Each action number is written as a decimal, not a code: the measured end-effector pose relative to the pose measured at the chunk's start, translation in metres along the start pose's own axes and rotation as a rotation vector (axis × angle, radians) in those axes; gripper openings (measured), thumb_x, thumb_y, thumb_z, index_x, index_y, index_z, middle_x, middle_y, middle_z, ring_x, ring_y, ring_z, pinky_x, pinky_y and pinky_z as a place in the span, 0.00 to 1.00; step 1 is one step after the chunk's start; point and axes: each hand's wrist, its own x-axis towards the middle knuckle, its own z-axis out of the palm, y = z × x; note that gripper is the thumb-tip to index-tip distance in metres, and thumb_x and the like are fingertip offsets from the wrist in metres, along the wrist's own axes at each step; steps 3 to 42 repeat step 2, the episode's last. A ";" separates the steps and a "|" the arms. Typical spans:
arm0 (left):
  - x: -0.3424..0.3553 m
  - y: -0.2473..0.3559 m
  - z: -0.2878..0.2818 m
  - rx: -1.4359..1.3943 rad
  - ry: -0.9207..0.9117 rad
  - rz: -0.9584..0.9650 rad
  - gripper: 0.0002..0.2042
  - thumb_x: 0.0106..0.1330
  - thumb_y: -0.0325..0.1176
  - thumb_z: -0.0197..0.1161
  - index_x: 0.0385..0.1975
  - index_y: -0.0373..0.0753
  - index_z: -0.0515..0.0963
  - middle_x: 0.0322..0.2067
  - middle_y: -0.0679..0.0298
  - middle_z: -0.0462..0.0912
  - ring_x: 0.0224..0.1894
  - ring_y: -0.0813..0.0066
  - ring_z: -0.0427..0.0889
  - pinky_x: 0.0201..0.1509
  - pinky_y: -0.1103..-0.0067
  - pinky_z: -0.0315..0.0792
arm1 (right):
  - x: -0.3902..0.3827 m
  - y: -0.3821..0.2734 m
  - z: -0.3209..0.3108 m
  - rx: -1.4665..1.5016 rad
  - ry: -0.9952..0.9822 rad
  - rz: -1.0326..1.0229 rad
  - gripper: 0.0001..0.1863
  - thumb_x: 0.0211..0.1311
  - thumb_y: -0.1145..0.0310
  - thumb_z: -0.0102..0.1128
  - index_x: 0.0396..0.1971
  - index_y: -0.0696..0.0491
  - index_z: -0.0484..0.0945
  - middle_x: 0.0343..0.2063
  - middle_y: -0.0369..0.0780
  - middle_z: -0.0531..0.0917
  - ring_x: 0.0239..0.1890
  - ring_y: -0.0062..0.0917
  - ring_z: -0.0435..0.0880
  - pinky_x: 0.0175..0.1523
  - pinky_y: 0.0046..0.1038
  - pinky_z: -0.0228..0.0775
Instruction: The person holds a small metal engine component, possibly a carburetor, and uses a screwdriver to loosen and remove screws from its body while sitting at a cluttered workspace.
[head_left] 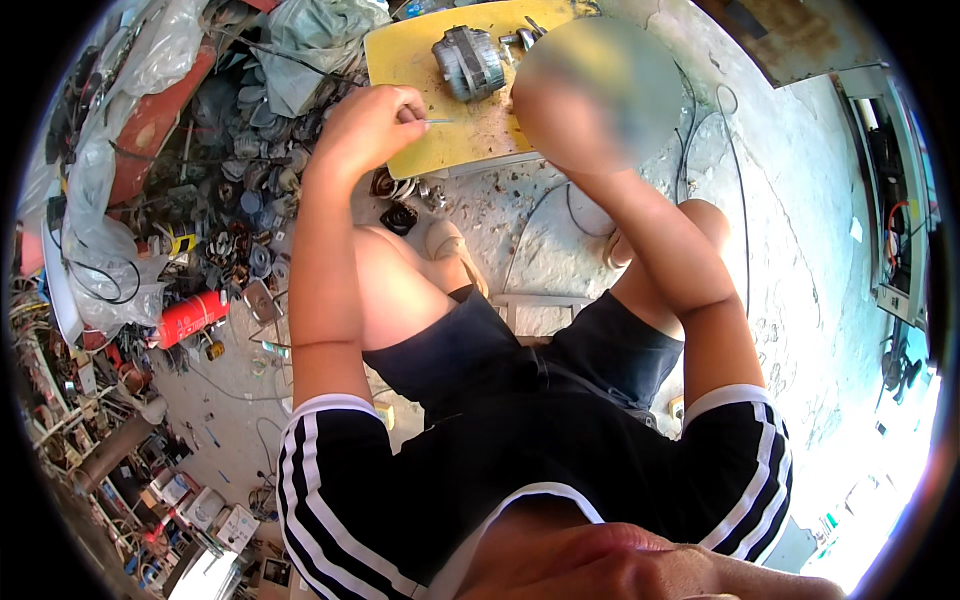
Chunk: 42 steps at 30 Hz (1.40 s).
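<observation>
My left hand (pixel 370 125) is closed in a pinch over the left part of a low yellow tabletop (pixel 400 50). A thin, pale metal rod (pixel 437 121) sticks out from between its thumb and fingers, pointing right. Just beyond the hand sits a grey metal electric motor (pixel 468 63) with a dark band across its body. Metal tools or parts (pixel 523 38) lie right of the motor, partly covered. My right hand (pixel 556 118) reaches to the right side of the tabletop. A round blur covers it, so its fingers and anything in them are hidden.
Heaped scrap parts (pixel 250 180) and plastic sheeting (pixel 165 50) fill the left side. A red cylinder (pixel 190 318) lies on the floor near crowded shelves. Coiled metal parts (pixel 395 190) sit under the table's near edge. Black cables (pixel 688 130) run along the floor right; an open cabinet (pixel 900 200) stands far right.
</observation>
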 end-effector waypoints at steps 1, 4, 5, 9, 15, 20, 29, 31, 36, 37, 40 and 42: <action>0.002 0.009 0.004 0.016 -0.002 0.015 0.10 0.57 0.34 0.66 0.34 0.36 0.81 0.32 0.56 0.86 0.35 0.64 0.85 0.42 0.71 0.74 | 0.006 0.008 0.008 0.082 0.145 -0.018 0.03 0.55 0.70 0.60 0.29 0.48 0.81 0.33 0.39 0.81 0.37 0.34 0.84 0.38 0.32 0.77; 0.001 0.008 0.004 0.016 -0.001 0.015 0.10 0.57 0.34 0.66 0.34 0.36 0.81 0.32 0.56 0.86 0.35 0.64 0.85 0.42 0.71 0.74 | 0.006 0.017 0.010 0.123 0.118 0.045 0.03 0.55 0.68 0.61 0.30 0.49 0.81 0.33 0.40 0.81 0.36 0.34 0.85 0.37 0.32 0.77; 0.001 0.008 0.004 0.016 -0.001 0.015 0.10 0.57 0.34 0.66 0.34 0.36 0.81 0.32 0.56 0.86 0.35 0.64 0.85 0.42 0.71 0.74 | 0.006 0.017 0.010 0.123 0.118 0.045 0.03 0.55 0.68 0.61 0.30 0.49 0.81 0.33 0.40 0.81 0.36 0.34 0.85 0.37 0.32 0.77; 0.001 0.008 0.004 0.016 -0.001 0.015 0.10 0.57 0.34 0.66 0.34 0.36 0.81 0.32 0.56 0.86 0.35 0.64 0.85 0.42 0.71 0.74 | 0.006 0.017 0.010 0.123 0.118 0.045 0.03 0.55 0.68 0.61 0.30 0.49 0.81 0.33 0.40 0.81 0.36 0.34 0.85 0.37 0.32 0.77; 0.001 0.008 0.004 0.016 -0.001 0.015 0.10 0.57 0.34 0.66 0.34 0.36 0.81 0.32 0.56 0.86 0.35 0.64 0.85 0.42 0.71 0.74 | 0.006 0.017 0.010 0.123 0.118 0.045 0.03 0.55 0.68 0.61 0.30 0.49 0.81 0.33 0.40 0.81 0.36 0.34 0.85 0.37 0.32 0.77; 0.001 0.008 0.004 0.016 -0.001 0.015 0.10 0.57 0.34 0.66 0.34 0.36 0.81 0.32 0.56 0.86 0.35 0.64 0.85 0.42 0.71 0.74 | 0.006 0.017 0.010 0.123 0.118 0.045 0.03 0.55 0.68 0.61 0.30 0.49 0.81 0.33 0.40 0.81 0.36 0.34 0.85 0.37 0.32 0.77; 0.001 0.008 0.004 0.016 -0.001 0.015 0.10 0.57 0.34 0.66 0.34 0.36 0.81 0.32 0.56 0.86 0.35 0.64 0.85 0.42 0.71 0.74 | 0.006 0.017 0.010 0.123 0.118 0.045 0.03 0.55 0.68 0.61 0.30 0.49 0.81 0.33 0.40 0.81 0.36 0.34 0.85 0.37 0.32 0.77; 0.001 0.008 0.004 0.016 -0.001 0.015 0.10 0.57 0.34 0.66 0.34 0.36 0.81 0.32 0.56 0.86 0.35 0.64 0.85 0.42 0.71 0.74 | 0.006 0.017 0.010 0.123 0.118 0.045 0.03 0.55 0.68 0.61 0.30 0.49 0.81 0.33 0.40 0.81 0.36 0.34 0.85 0.37 0.32 0.77; 0.001 0.008 0.004 0.016 -0.001 0.015 0.10 0.57 0.34 0.66 0.34 0.36 0.81 0.32 0.56 0.86 0.35 0.64 0.85 0.42 0.71 0.74 | 0.006 0.017 0.010 0.123 0.118 0.045 0.03 0.55 0.68 0.61 0.30 0.49 0.81 0.33 0.40 0.81 0.36 0.34 0.85 0.37 0.32 0.77; 0.001 0.008 0.004 0.016 -0.001 0.015 0.10 0.57 0.34 0.66 0.34 0.36 0.81 0.32 0.56 0.86 0.35 0.64 0.85 0.42 0.71 0.74 | 0.006 0.017 0.010 0.123 0.118 0.045 0.03 0.55 0.68 0.61 0.30 0.49 0.81 0.33 0.40 0.81 0.36 0.34 0.85 0.37 0.32 0.77; 0.001 0.008 0.004 0.016 -0.001 0.015 0.10 0.57 0.34 0.66 0.34 0.36 0.81 0.32 0.56 0.86 0.35 0.64 0.85 0.42 0.71 0.74 | 0.006 0.017 0.010 0.123 0.118 0.045 0.03 0.55 0.68 0.61 0.30 0.49 0.81 0.33 0.40 0.81 0.36 0.34 0.85 0.37 0.32 0.77; 0.001 0.008 0.004 0.016 -0.001 0.015 0.10 0.57 0.34 0.66 0.34 0.36 0.81 0.32 0.56 0.86 0.35 0.64 0.85 0.42 0.71 0.74 | 0.006 0.017 0.010 0.123 0.118 0.045 0.03 0.55 0.68 0.61 0.30 0.49 0.81 0.33 0.40 0.81 0.36 0.34 0.85 0.37 0.32 0.77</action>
